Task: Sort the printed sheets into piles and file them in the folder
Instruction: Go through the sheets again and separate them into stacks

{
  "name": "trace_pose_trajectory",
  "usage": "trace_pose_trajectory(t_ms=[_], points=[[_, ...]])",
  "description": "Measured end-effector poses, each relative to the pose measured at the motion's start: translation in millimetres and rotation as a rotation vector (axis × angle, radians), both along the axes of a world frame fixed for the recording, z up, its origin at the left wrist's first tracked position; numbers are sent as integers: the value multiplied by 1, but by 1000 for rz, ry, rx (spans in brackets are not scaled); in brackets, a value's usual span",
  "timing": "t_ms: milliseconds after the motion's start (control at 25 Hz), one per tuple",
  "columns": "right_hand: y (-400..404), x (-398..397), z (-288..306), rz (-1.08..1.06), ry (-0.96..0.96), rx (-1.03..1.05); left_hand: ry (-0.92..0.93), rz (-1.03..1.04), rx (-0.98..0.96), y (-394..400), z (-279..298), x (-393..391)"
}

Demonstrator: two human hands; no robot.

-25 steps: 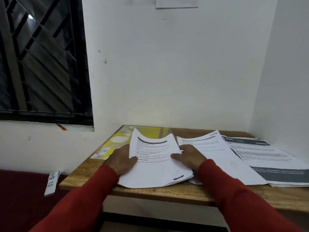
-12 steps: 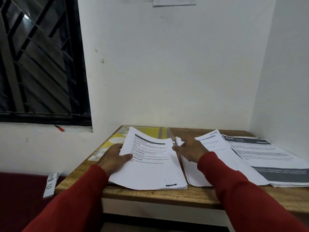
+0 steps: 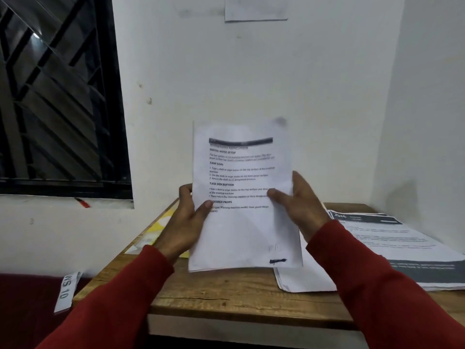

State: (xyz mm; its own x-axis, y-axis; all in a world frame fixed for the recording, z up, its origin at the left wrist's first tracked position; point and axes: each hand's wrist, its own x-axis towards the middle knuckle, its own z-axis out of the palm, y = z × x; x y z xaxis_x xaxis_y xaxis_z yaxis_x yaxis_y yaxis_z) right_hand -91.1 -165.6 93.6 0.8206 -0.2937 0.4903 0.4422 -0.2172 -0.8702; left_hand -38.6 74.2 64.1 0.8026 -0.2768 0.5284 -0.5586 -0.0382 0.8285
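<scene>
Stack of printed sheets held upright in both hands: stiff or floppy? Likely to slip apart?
The stack of sheets probably flexes easily: its bottom edge already bows. Likely light, since the left hand and right hand hold it only at its side edges. The loose sheets may fan or slide apart; no clip or staple is visible.

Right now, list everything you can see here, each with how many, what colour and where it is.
Held sheets: small stack, white with black print, raised upright above the table.
Paper piles: two, white with dark grey bands; one just right of the held sheets, one at the table's right end.
Folder: one, yellow and white, far left of the table, mostly hidden.
Table: one, brown wood, against the wall.
Wall sheet: one, white, top of the wall.
Label: one, white, marked WS 10, below left of the table.
Window: one, dark grille, left.
Hands: left hand and right hand, red sleeves, gripping the sheets' side edges.
</scene>
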Motion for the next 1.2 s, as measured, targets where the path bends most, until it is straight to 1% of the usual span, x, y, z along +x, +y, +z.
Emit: trace_pose_trajectory(t_ms=[40, 120, 200, 240, 320, 440, 560, 680, 840, 920, 1000, 1120, 1200], points=[[-8, -5, 11, -62, -66, -39, -80, 13, 10, -16, 9, -3], [-29, -17, 27, -144, -161, -52, -206, 22, -24, -50, 25, -9], [-48, -30, 32, -206, -222, -52, -244, -7, -82, -82, 29, -12], [-57, -34, 29, -222, -228, -42, -233, -36, -113, -96, 23, -12], [-74, -41, 10, -226, -180, -14, -180, -96, -139, -115, 1, -11], [-86, -47, -26, -220, -90, -9, -123, -132, -84, -126, -30, -11], [-89, -48, -25, -236, -115, 19, -130, -154, -115, -128, -25, -5], [-92, -46, -19, -190, -141, 44, -104, -195, -117, -124, -25, 3], [-89, -45, -50, -151, -21, -16, -30, -190, -102, -119, -44, 4], [-92, -40, -46, -170, -3, -39, 16, -183, -98, -117, -34, 9], [-90, -35, -31, -149, 19, -41, 107, -195, -81, -110, -19, 16], [-80, -30, -22, -41, 51, 48, 238, -226, -78, -89, 6, 25], [-68, -29, -27, 45, 83, 72, 299, -196, -99, -75, 22, 34]])
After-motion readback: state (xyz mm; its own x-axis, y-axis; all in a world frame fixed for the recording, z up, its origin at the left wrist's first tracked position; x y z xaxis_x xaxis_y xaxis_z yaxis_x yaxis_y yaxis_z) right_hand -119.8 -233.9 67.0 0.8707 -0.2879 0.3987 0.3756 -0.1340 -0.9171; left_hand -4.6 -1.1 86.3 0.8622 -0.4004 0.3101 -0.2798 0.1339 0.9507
